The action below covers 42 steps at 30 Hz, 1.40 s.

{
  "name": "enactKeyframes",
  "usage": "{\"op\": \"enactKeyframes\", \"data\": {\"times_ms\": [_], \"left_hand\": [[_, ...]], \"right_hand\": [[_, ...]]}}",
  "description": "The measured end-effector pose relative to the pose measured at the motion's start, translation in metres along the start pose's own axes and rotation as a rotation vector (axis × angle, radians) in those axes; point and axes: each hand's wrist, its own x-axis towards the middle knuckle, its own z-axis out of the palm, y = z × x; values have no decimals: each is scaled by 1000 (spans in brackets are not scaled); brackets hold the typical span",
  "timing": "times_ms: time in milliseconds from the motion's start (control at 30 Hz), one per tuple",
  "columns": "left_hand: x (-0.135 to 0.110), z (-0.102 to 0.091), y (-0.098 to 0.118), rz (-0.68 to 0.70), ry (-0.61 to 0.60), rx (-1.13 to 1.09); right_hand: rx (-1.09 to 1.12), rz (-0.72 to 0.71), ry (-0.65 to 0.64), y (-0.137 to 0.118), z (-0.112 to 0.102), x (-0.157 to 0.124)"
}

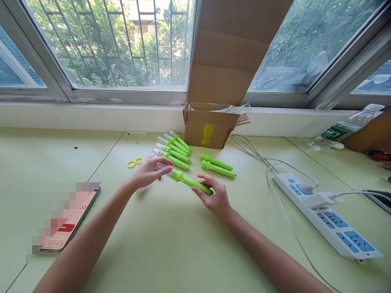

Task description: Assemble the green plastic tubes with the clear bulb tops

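Between my two hands is a green plastic wand-like stick (192, 182) with a clear cap, tilted with its capped end to the left. My left hand (152, 171) has its fingers closed around the clear cap. The green handle's far end is gripped by my right hand (216, 196) with thumb and fingers. Just beyond lie several similar green sticks with clear caps (174, 152), side by side. Two green handles without caps (218, 166) rest to their right. Partly hidden behind my left hand are yellow rings (134, 162) and some clear pieces.
A cardboard box (195, 128) stands against the window ledge. To the right are a white power strip (326, 219) with plugs, loose white cables (282, 199) and a water bottle (345, 128). A phone (73, 221) lies left of my left forearm.
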Motion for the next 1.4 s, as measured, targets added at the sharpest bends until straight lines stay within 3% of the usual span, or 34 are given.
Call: {"op": "enactKeyframes", "data": {"times_ms": [100, 467, 667, 867, 1067, 1200, 1300, 1400], "left_hand": [[1, 1, -1, 11, -14, -19], [2, 0, -3, -9, 71, -14], [3, 2, -3, -12, 97, -34], [2, 2, 0, 10, 62, -52], [1, 7, 0, -2, 103, -55], [1, 5, -2, -11, 47, -120], [0, 0, -1, 10, -40, -108], [-4, -5, 2, 10, -249, 18]], "right_hand": [[85, 118, -6, -2, -2, 3], [219, 266, 13, -1, -1, 6], [149, 170, 22, -3, 0, 6], [306, 365, -102, -2, 0, 7], [-123, -17, -140, -7, 3, 2], [32, 123, -334, -10, 3, 2], [-8, 129, -339, -9, -2, 3], [-333, -147, -241, -6, -5, 2]]}}
